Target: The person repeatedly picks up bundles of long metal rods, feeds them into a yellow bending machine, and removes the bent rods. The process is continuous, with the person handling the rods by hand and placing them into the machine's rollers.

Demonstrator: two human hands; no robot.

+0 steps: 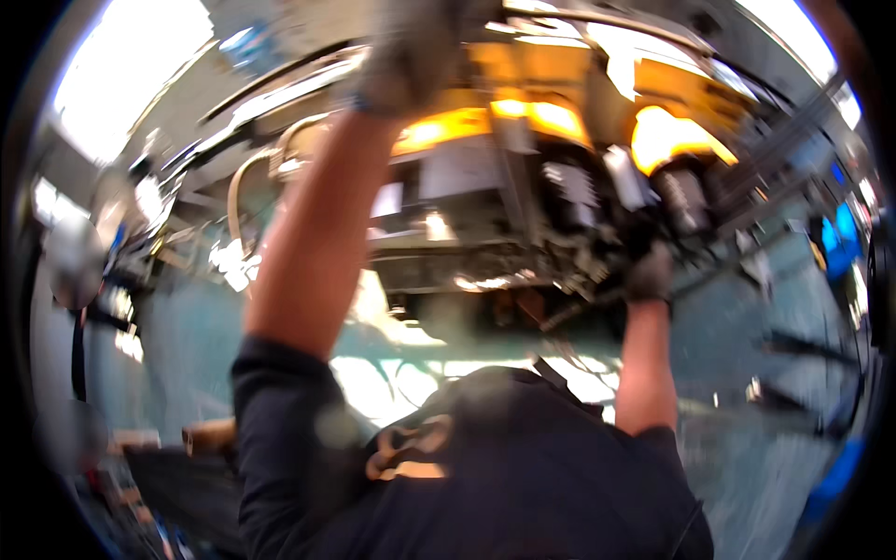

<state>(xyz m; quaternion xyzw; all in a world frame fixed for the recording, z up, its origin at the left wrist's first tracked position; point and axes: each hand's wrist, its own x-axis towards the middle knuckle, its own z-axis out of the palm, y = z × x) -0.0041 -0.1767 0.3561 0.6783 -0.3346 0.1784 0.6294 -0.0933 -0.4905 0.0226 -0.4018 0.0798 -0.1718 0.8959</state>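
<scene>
My left hand (411, 56), in a greyish glove, is raised at the top of the view, over the upper edge of a machine with yellow panels (443, 129). Motion smears its fingers, so I cannot tell whether it grips anything. My right hand (651, 273), gloved too, reaches in low at the right, among dark metal parts (583, 266). Its fingers are lost in the shadow there. Just above it hang two black ribbed cylinders (569, 191) below the bright yellow parts. Between them is a pale, tube-like piece (625, 177).
A tan hose (235, 201) curves down at the machine's left. Grey metal rails (756, 210) slant across the right side. Below lies a greenish floor (765, 327), with dark long items (793, 406) at the right. A brown roll (210, 436) is at the lower left.
</scene>
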